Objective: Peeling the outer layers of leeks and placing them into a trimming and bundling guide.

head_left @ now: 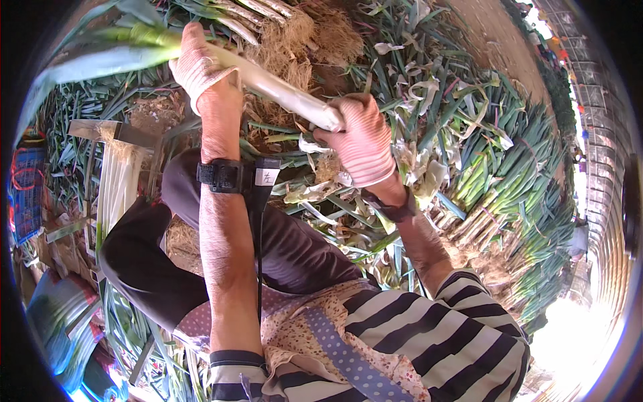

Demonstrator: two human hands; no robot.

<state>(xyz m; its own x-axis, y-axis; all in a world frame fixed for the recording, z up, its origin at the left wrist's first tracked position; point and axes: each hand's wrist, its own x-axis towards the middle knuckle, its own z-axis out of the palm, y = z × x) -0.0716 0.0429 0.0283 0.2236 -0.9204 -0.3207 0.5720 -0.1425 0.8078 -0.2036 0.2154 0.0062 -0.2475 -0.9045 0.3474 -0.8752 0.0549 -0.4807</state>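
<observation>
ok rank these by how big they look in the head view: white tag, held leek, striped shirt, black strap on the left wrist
By visible area, largest first:
1. Striped shirt
2. Held leek
3. Black strap on the left wrist
4. White tag

Pale, pinkish-striped gloves [365, 147] cover the left hand [199, 70] and right hand [362, 134]. Below the left fingers sit a black wristband [221, 176], a white label [266, 177] and a dark cable [260, 254]; below the right, a dark strap [392, 206]. Farther from the fingers: black-and-white striped sleeves [472, 305], floral cloth [291, 328], dark trousers [301, 251].
</observation>
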